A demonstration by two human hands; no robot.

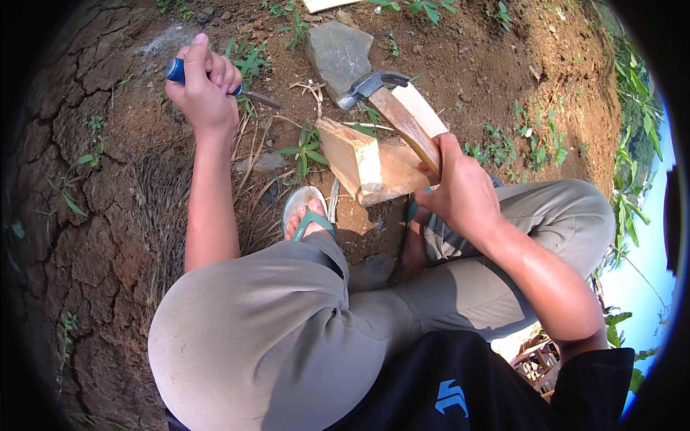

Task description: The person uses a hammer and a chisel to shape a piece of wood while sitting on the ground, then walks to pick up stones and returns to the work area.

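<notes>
In the upper left of the frame the left hand (205,86) is closed in a fist around the blue handle of a chisel (215,82), whose dark metal shaft pokes out to the right of the fingers, toward the centre of the frame, just above the ground. Right of centre, the right hand (460,190) is wrapped tight around the lower end of a hammer (399,111); its brown wooden handle slants up and to the left, and its dark metal claw head sits in the upper middle, over the edge of a flat grey stone (338,50). Just below the hammer head lies a pale wooden block (359,161) of rough-cut pieces joined at an angle, resting on the soil in the centre of the frame, between the two hands. At the lower edge of the block a foot in a green flip-flop sandal (307,214) is planted on dry grass. The person squats, grey trousers filling the lower half of the frame. The ground (93,237) is cracked red-brown earth with small green weeds scattered across the top. No container shows anywhere in view.
</notes>
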